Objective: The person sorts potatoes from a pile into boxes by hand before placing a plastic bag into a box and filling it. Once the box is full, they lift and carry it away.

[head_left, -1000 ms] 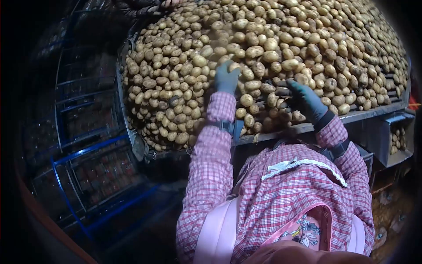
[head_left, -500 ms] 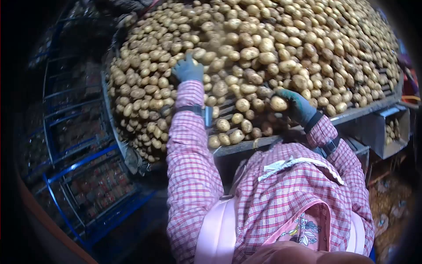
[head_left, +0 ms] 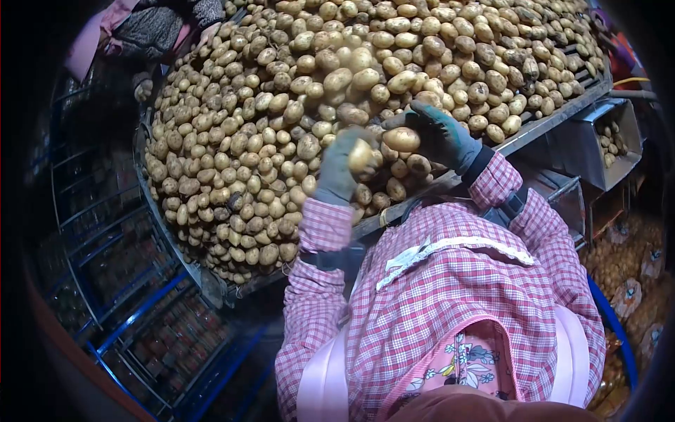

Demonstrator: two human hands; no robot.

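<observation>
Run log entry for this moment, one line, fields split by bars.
left hand: holding one potato, blurred | right hand: at another potato, grip unclear | potato heap: spread across table

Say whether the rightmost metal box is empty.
Not empty: several potatoes show inside the metal box; how deep they lie cannot be told.

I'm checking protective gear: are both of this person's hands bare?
No, the left hand and the right hand both wear gloves.
</observation>
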